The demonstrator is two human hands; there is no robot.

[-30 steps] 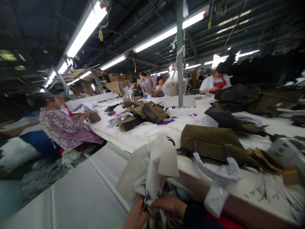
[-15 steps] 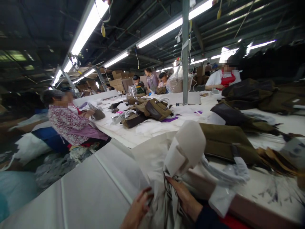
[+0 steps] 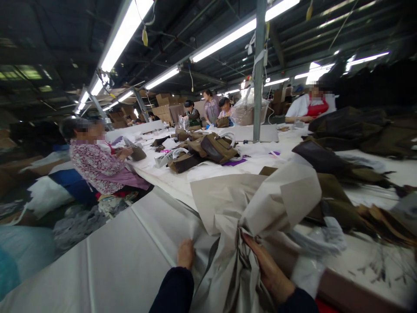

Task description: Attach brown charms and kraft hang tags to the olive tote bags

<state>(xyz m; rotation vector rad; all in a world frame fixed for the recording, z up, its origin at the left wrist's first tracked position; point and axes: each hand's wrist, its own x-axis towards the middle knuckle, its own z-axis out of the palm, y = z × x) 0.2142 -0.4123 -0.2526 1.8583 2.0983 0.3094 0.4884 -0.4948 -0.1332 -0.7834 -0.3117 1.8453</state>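
Observation:
A large sheet of grey-beige material [image 3: 224, 204] is bunched up in front of me, its upper part fanning out over the table edge. My right hand [image 3: 269, 265] grips the gathered folds from the right side. To the left, my left hand [image 3: 186, 254] is closed on the edge of the same material, its fingertips hidden in the folds. Flat grey panels [image 3: 120, 252] with raised seams lie at the lower left, below my left hand.
On the white table [image 3: 156, 174] lies a pile of olive and brown bags [image 3: 211, 148]. More bags [image 3: 345, 130] and wrapped handles [image 3: 329, 237] lie at the right. A metal post [image 3: 259, 87] rises from the table. A person in a floral top [image 3: 94, 163] works at the left.
My left hand, half open before, has closed on the material and moved slightly up. The bunched material has spread wider, and my right hand has moved right with it.

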